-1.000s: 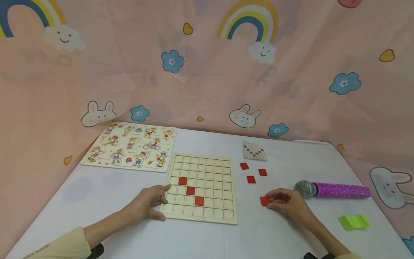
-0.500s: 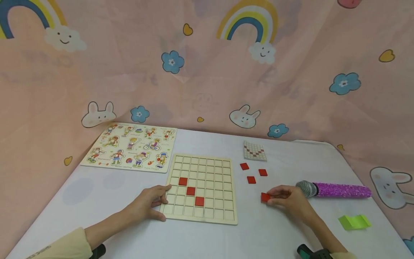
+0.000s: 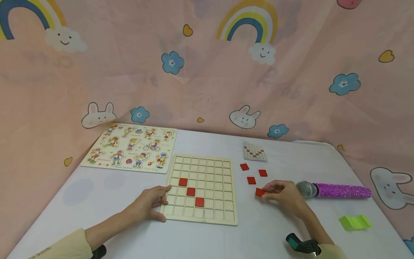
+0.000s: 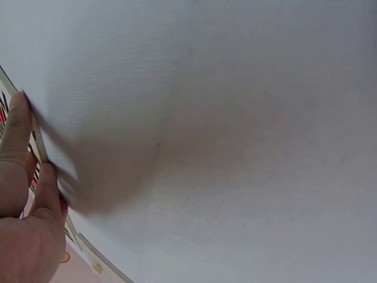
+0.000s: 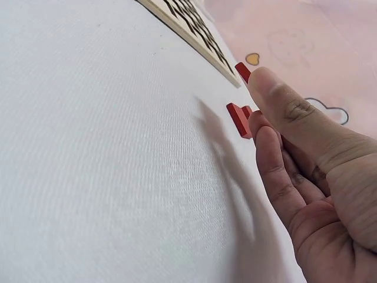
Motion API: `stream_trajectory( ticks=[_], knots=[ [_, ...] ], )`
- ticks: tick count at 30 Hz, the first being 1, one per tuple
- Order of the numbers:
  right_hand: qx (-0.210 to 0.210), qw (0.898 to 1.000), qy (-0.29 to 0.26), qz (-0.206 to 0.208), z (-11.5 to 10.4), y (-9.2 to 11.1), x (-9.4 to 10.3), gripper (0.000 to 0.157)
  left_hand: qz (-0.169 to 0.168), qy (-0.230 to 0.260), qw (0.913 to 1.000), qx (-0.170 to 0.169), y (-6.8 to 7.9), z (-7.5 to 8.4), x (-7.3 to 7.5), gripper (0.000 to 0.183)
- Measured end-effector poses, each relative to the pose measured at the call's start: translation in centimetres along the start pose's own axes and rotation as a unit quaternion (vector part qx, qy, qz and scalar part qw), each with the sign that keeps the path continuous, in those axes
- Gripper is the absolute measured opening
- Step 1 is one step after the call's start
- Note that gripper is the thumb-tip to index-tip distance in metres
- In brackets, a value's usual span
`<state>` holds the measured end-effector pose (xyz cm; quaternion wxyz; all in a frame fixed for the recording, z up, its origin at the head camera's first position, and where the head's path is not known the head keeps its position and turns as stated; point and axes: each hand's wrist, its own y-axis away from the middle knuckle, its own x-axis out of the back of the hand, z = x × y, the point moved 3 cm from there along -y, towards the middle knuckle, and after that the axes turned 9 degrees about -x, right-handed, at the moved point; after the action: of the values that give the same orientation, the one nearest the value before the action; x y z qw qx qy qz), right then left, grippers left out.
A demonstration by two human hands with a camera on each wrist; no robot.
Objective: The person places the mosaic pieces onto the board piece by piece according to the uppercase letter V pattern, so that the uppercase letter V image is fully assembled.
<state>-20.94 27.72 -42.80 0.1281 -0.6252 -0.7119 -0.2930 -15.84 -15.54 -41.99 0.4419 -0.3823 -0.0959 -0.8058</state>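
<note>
Tabletop [image 3: 226, 242]: red tiles [image 3: 191, 191] in grid [image 3: 210, 176]

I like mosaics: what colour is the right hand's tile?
The tile is red; the head view shows it best.

No txt can be read for sure. Picture board [image 3: 136, 137] bears tiny captions [image 3: 123, 167], too small to make out; dark lettering [image 3: 40, 253] on left sleeve [image 3: 66, 244] is also illegible, unfort.
</note>
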Motion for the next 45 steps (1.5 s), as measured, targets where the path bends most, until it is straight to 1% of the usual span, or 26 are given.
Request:
stream_trajectory(
  ticks=[10, 17, 29, 34, 36, 41, 45],
  knots=[
    [0.024, 1.000, -0.018, -0.006, -0.6, -1.2, -1.7, 0.042, -0.001, -0.004, 1.0000, -0.002, 0.0, 0.1, -0.1, 0.041],
    [0.030, 0.999, -0.029, -0.012, -1.5, -2.0, -2.7, 0.037, -0.004, -0.008, 1.0000, 0.004, 0.0, 0.1, -0.1, 0.041],
    [0.049, 0.998, -0.043, -0.027, -3.2, -3.4, -4.9, 0.036, -0.002, -0.013, 0.9999, -0.003, -0.1, -0.1, 0.0, 0.041],
    [0.051, 0.996, -0.059, -0.033, -3.9, -3.9, -5.9, 0.035, -0.001, -0.015, 0.9998, -0.014, 0.0, -0.1, 0.0, 0.041],
    [0.056, 0.996, -0.060, -0.033, -4.2, -4.1, -6.2, 0.035, -0.001, -0.008, 0.9998, -0.016, 0.0, -0.1, 0.0, 0.040],
    [0.065, 0.994, -0.080, -0.041, -5.0, -4.5, -7.3, 0.035, -0.002, 0.011, 0.9999, -0.004, -0.1, -0.2, -0.2, 0.038],
    [0.079, 0.993, -0.083, -0.040, -5.8, -4.9, -8.0, 0.035, -0.003, 0.013, 0.9999, 0.001, -0.1, -0.2, -0.2, 0.038]
  ],
)
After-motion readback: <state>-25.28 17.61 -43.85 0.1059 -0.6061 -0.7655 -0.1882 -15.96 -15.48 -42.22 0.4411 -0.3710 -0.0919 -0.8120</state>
